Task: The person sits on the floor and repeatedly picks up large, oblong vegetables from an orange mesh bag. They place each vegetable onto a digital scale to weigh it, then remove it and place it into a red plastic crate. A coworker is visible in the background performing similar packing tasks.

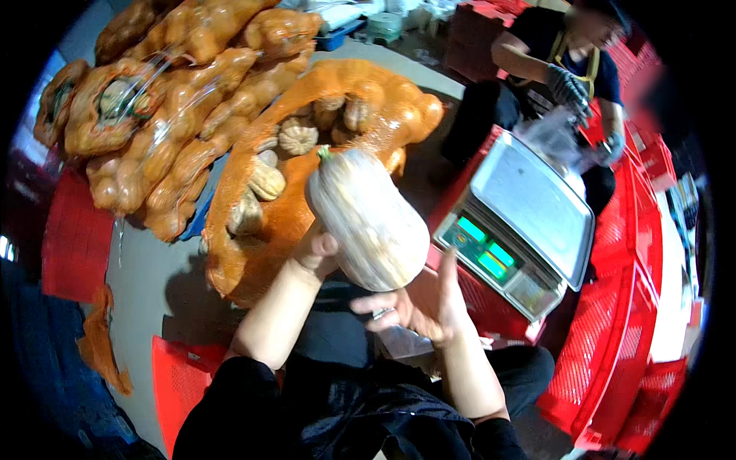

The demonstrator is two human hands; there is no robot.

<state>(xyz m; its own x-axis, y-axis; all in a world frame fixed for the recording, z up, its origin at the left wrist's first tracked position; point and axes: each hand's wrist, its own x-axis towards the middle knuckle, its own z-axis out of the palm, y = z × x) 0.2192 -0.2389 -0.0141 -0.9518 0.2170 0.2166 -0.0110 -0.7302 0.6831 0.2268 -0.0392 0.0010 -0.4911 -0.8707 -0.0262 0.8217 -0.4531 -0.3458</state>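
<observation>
A pale, elongated squash with a green stem, its surface glossy and streaked, is held up in the middle. My left hand grips it at its lower left, most fingers hidden behind it. My right hand is just under the squash's bottom end, fingers apart and thumb raised; I cannot tell whether it touches the squash. Beyond the squash lies an opened orange mesh sack with several ribbed squashes inside. To the right stands a scale with a metal pan and lit green displays, on a red crate.
Filled mesh sacks are piled at upper left. A co-worker at upper right, in gloves, handles a clear plastic bag. Red crates line the right side; another stands at lower left, near a loose orange mesh piece.
</observation>
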